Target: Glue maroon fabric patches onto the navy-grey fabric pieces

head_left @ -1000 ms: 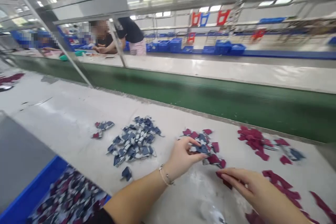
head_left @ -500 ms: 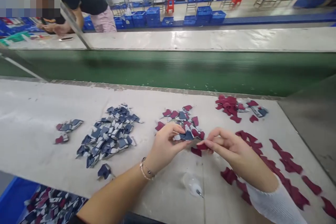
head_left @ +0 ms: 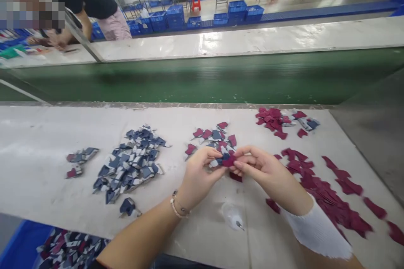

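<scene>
Along a pale workbench (head_left: 41, 143), the left hand (head_left: 200, 172) and right hand (head_left: 263, 167) pinch one small maroon-and-navy fabric scrap (head_left: 227, 159) between their fingertips, just above the bench. Fingers hide its long axis; the left hand sits nearer a loose mixed pile of scraps (head_left: 211, 136), the right nearer strewn maroon pieces (head_left: 328, 195).
</scene>
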`<state>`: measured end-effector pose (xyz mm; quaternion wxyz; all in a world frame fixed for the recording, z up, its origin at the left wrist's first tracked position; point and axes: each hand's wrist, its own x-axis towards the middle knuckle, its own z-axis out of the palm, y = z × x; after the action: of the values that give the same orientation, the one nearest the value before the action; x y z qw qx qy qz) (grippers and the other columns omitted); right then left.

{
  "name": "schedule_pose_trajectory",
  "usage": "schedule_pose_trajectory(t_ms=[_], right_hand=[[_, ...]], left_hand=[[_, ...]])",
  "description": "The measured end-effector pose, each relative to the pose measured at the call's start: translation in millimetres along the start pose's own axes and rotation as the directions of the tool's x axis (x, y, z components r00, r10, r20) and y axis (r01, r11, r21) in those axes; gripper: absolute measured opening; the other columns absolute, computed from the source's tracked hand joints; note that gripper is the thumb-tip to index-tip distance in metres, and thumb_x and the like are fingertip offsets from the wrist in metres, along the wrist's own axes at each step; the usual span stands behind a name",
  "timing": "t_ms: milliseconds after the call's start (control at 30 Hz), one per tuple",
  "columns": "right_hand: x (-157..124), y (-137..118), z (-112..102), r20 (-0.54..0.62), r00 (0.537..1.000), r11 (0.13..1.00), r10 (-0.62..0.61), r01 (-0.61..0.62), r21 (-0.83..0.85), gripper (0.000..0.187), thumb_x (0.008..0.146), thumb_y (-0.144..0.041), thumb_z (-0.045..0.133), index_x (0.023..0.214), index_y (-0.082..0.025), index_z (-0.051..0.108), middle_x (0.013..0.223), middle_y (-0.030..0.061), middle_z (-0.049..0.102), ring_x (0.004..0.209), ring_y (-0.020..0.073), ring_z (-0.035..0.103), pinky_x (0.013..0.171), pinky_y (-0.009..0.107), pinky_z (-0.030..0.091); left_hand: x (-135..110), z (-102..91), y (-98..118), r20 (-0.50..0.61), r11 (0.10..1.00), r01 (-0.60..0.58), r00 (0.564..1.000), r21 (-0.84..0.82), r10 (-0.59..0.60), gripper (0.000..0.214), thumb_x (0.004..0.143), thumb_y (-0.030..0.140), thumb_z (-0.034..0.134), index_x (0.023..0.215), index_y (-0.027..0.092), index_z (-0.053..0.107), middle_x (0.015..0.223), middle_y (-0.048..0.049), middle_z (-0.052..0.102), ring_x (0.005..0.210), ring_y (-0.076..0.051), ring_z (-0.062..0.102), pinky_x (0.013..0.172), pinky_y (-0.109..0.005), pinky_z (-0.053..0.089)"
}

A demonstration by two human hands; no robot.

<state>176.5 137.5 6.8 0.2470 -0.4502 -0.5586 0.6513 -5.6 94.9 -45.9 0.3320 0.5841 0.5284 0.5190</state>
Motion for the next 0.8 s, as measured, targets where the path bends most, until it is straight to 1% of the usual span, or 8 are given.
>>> schedule_pose_trajectory(t_ms=[67, 167, 267, 333, 433, 567, 633, 800], right_hand=[[0.2, 3.4, -1.7, 0.017, 1.0, 1.0, -0.003, 0.004, -0.023, 0.029, 0.085, -0.052, 0.066, 0.09, -0.024, 0.059, 0.077, 0.0041, 0.072, 0.079, 0.0227, 0.069, 0.075, 0.034, 0.053], [6.5, 13.6, -6.2, 0.039, 0.999, 0.996, 0.026, -0.022, -0.091, 0.029, 0.085, -0.057, 0.061, 0.083, -0.028, 0.063, 0.073, 0.0079, 0.071, 0.075, 0.0275, 0.068, 0.071, 0.039, 0.053], [15.0, 21.3, -9.8, 0.077, 0.997, 0.998, 0.023, -0.018, -0.063, 0.03, 0.081, -0.061, 0.062, 0.077, -0.032, 0.065, 0.071, 0.0121, 0.069, 0.072, 0.0322, 0.067, 0.069, 0.045, 0.053], [17.7, 22.7, -10.8, 0.093, 0.996, 0.999, 0.017, -0.012, -0.05, 0.029, 0.079, -0.061, 0.064, 0.073, -0.032, 0.066, 0.07, 0.0131, 0.069, 0.07, 0.0326, 0.066, 0.068, 0.047, 0.054], [16.9, 21.5, -9.6, 0.078, 0.997, 0.998, 0.03, -0.026, -0.053, 0.029, 0.08, -0.058, 0.066, 0.074, -0.03, 0.066, 0.071, 0.0112, 0.07, 0.071, 0.0304, 0.066, 0.069, 0.045, 0.053], [10.9, 15.8, -4.8, 0.037, 0.999, 1.0, 0.026, -0.025, -0.016, 0.034, 0.08, -0.055, 0.07, 0.078, -0.022, 0.061, 0.072, 0.0064, 0.072, 0.07, 0.022, 0.065, 0.068, 0.036, 0.052], [8.3, 11.9, -2.3, 0.022, 1.0, 1.0, 0.017, -0.017, 0.016, 0.035, 0.081, -0.053, 0.07, 0.081, -0.021, 0.059, 0.075, 0.0052, 0.073, 0.071, 0.0189, 0.066, 0.07, 0.033, 0.053], [6.5, 7.0, 0.6, 0.019, 0.999, 0.999, 0.031, -0.031, 0.044, 0.032, 0.084, -0.049, 0.069, 0.083, -0.02, 0.055, 0.076, 0.0027, 0.072, 0.073, 0.0162, 0.067, 0.071, 0.031, 0.053]], left_hand=[[-0.6, 0.6, 1.0, -0.018, 1.0, -0.012, 1.0, -0.029, 0.011, 0.023, 0.075, 0.015, 0.075, 0.096, 0.02, 0.065, 0.102, -0.0065, 0.065, 0.098, -0.02, 0.065, 0.085, -0.034, 0.059], [0.6, 1.8, 1.2, -0.025, 0.999, -0.014, 1.0, -0.03, 0.013, 0.025, 0.074, 0.019, 0.077, 0.096, 0.02, 0.067, 0.1, -0.0076, 0.067, 0.094, -0.021, 0.066, 0.083, -0.035, 0.06], [2.5, 2.7, 1.3, -0.042, 1.0, -0.021, 0.999, -0.002, 0.021, 0.027, 0.072, 0.025, 0.082, 0.095, 0.021, 0.068, 0.097, -0.0082, 0.069, 0.091, -0.022, 0.066, 0.079, -0.036, 0.06], [2.9, 3.1, 2.0, -0.047, 0.998, -0.052, 0.997, 0.019, 0.053, 0.028, 0.07, 0.026, 0.083, 0.094, 0.021, 0.069, 0.095, -0.0081, 0.069, 0.09, -0.022, 0.066, 0.076, -0.036, 0.059], [2.6, 3.2, 2.8, -0.034, 0.994, -0.1, 0.994, 0.036, 0.102, 0.027, 0.072, 0.025, 0.082, 0.095, 0.021, 0.069, 0.095, -0.0076, 0.07, 0.092, -0.022, 0.067, 0.077, -0.035, 0.058], [1.8, 2.4, 3.4, -0.005, 0.988, -0.141, 0.99, 0.057, 0.142, 0.021, 0.077, 0.025, 0.078, 0.095, 0.02, 0.068, 0.096, -0.0072, 0.071, 0.094, -0.021, 0.067, 0.082, -0.034, 0.057], [1.6, 1.3, 3.1, 0.01, 0.985, -0.146, 0.989, 0.092, 0.146, 0.018, 0.08, 0.026, 0.076, 0.094, 0.02, 0.068, 0.097, -0.0074, 0.071, 0.094, -0.021, 0.066, 0.08, -0.033, 0.057], [2.6, -2.4, -0.2, 0.039, 0.974, -0.173, 0.985, 0.143, 0.169, 0.015, 0.082, 0.024, 0.075, 0.094, 0.021, 0.067, 0.098, -0.0071, 0.07, 0.092, -0.018, 0.066, 0.072, -0.028, 0.057]])
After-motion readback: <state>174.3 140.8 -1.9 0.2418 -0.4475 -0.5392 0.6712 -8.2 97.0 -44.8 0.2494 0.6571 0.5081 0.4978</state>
